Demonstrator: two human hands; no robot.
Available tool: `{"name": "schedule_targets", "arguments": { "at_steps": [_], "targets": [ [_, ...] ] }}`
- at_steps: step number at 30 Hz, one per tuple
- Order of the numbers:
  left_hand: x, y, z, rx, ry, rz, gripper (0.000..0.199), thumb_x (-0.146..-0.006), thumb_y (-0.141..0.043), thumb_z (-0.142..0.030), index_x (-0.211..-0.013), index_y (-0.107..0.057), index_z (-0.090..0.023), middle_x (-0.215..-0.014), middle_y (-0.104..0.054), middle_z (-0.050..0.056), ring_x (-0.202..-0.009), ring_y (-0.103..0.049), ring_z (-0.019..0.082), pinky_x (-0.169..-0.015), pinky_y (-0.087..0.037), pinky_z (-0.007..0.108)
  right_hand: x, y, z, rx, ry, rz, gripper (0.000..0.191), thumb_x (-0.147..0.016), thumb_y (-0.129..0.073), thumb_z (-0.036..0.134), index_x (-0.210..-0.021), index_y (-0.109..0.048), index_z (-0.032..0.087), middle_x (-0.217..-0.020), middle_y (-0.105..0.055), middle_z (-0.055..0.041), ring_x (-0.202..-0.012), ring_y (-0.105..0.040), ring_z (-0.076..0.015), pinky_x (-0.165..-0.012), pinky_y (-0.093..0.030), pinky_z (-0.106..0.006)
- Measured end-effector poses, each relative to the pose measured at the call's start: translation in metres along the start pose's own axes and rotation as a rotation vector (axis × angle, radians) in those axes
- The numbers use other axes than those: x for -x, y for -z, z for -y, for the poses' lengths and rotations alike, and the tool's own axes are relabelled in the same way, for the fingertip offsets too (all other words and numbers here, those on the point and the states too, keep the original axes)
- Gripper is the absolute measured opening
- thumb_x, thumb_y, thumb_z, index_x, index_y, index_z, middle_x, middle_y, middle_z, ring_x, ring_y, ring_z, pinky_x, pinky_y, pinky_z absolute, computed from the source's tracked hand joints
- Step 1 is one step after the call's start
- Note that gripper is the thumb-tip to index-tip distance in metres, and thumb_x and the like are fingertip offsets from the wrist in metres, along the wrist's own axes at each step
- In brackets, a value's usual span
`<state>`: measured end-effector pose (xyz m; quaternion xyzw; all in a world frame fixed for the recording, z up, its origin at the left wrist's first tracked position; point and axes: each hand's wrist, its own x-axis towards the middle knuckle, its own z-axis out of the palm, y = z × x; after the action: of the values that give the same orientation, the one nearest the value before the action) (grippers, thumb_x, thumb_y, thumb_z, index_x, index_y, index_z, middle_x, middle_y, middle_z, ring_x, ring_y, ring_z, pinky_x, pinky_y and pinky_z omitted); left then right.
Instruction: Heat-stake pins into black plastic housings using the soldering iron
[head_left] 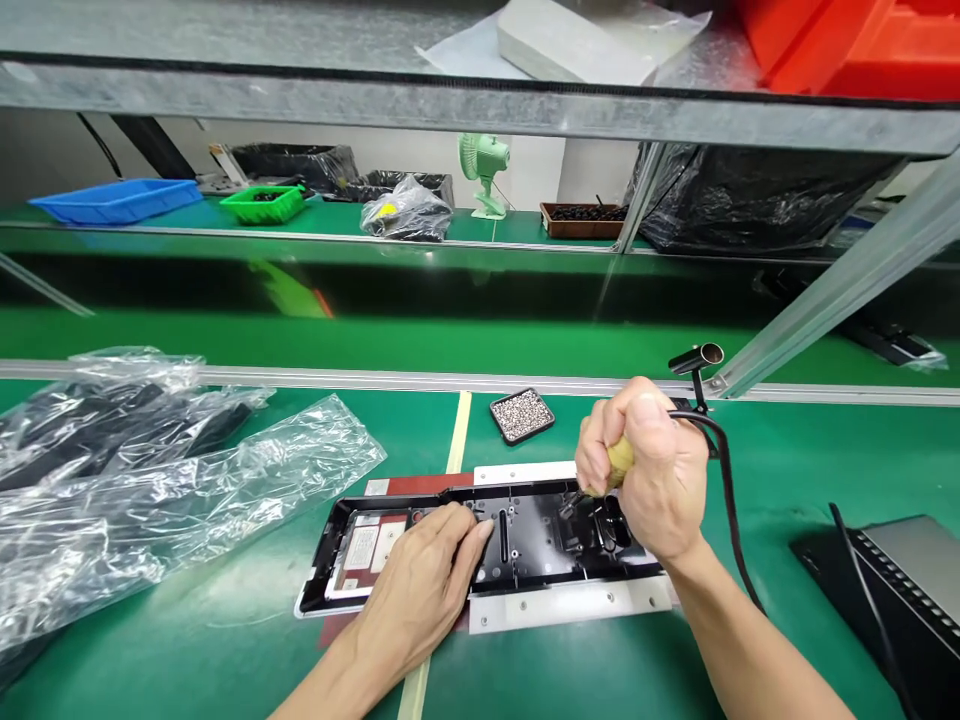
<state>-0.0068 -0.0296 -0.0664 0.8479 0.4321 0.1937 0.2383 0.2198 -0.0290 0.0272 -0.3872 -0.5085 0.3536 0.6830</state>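
A long black plastic housing lies open side up on the workbench, with a rectangular window at its left end. My left hand rests on the housing's middle, fingers bent slightly and lying against it, thumb alongside. In my right hand, closed in a fist, is a corded soldering iron with a yellow handle. Its metal tip points down-left into the housing's right half; whether it touches the plastic I cannot tell. White fixture strips run along the housing's long sides.
Small metal pieces fill a black tray behind the housing. A black iron stand is at the back right. Clear plastic bags with black parts cover the left. Dark panels lie at right; a metal shelf crosses overhead.
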Motion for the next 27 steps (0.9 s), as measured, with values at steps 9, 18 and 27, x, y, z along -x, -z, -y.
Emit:
{"name": "schedule_targets", "arguments": {
  "at_steps": [9, 18, 27],
  "targets": [
    [-0.0013, 0.0007, -0.0028, -0.001, 0.001, 0.005, 0.033, -0.111, -0.032, -0.035, -0.081, -0.042, -0.024, -0.076, -0.055, -0.001, -0.069, -0.053, 0.019, -0.066, -0.036, 0.034, -0.0033, -0.0042, 0.0051, -0.042, -0.023, -0.028, 0.038, -0.103, -0.053, 0.045, -0.073, -0.050, 0.022, -0.054, -0.048, 0.0053, -0.041, -0.045, -0.0094, -0.038, -0.039, -0.024],
    [-0.0011, -0.0015, -0.0020, -0.013, -0.005, 0.000, 0.033, -0.111, -0.032, -0.034, -0.081, -0.043, -0.024, -0.077, -0.056, -0.001, -0.071, -0.055, 0.020, -0.067, -0.038, 0.034, -0.0019, -0.0039, 0.0043, -0.037, -0.010, -0.036, 0.038, -0.103, -0.054, 0.045, -0.074, -0.051, 0.022, -0.053, -0.049, 0.0053, -0.040, -0.044, -0.0095, -0.037, -0.040, -0.025],
    [-0.0012, -0.0007, -0.0024, -0.009, -0.002, 0.004, 0.034, -0.111, -0.032, -0.035, -0.081, -0.043, -0.024, -0.077, -0.055, -0.001, -0.070, -0.053, 0.019, -0.067, -0.038, 0.035, -0.0038, -0.0053, 0.0056, -0.038, -0.010, -0.031, 0.038, -0.103, -0.054, 0.045, -0.073, -0.050, 0.022, -0.052, -0.048, 0.0056, -0.040, -0.045, -0.0091, -0.037, -0.039, -0.024]
  ]
}}
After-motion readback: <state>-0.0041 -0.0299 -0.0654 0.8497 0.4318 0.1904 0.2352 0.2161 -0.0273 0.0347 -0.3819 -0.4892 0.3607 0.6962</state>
